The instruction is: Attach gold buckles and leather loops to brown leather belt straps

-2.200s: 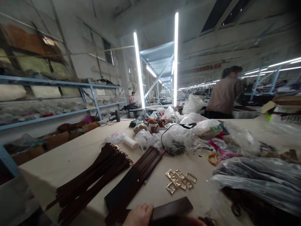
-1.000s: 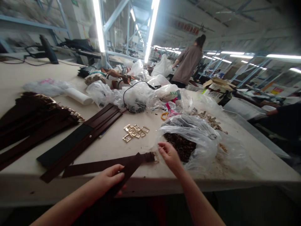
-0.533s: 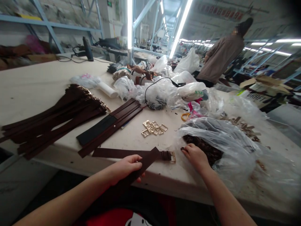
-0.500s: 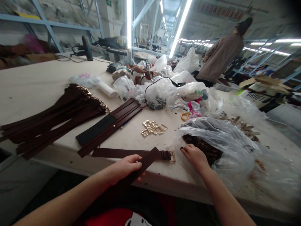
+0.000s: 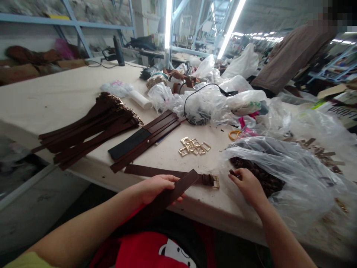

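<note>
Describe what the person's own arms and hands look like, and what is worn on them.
Both forearms are bare, with no gloves, watch or rings that can be made out on the left hand or the right hand. A yellow-green short sleeve edge shows at the left upper arm. The right arm's sleeve is out of frame.

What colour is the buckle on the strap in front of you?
Gold-toned metal; the buckle sits at the right end of the dark brown strap, clearest in the head view.
</note>
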Demonstrator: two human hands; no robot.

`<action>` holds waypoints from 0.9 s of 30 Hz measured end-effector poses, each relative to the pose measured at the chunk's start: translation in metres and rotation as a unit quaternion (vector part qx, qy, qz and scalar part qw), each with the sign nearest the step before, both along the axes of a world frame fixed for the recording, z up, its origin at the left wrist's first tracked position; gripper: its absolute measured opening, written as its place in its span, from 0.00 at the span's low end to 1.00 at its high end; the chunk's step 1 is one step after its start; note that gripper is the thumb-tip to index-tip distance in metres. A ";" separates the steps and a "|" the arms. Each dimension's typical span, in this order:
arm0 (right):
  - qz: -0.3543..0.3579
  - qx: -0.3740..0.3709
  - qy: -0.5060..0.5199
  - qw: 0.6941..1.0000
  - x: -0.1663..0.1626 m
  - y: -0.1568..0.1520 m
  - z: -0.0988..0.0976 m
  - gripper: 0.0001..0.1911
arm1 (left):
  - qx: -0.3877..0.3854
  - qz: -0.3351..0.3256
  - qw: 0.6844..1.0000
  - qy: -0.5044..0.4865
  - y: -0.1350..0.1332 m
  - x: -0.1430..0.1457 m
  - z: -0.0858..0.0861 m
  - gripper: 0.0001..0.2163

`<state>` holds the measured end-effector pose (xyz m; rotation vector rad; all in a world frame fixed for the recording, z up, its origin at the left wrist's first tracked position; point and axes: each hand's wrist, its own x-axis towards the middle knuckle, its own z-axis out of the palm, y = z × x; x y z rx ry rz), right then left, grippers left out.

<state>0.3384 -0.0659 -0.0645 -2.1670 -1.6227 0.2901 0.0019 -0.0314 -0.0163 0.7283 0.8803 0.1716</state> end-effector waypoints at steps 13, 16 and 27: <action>-0.036 0.025 0.673 0.738 -0.119 -0.007 0.017 0.13 | 0.372 -0.048 0.921 0.101 0.002 0.015 0.001 0.11; -0.044 0.057 0.662 0.746 -0.118 -0.008 0.015 0.13 | 0.361 -0.040 0.926 0.106 0.001 0.014 -0.001 0.12; 0.020 -0.024 0.659 0.751 -0.128 -0.015 0.009 0.20 | 0.460 -0.083 0.872 0.145 -0.002 0.021 -0.004 0.12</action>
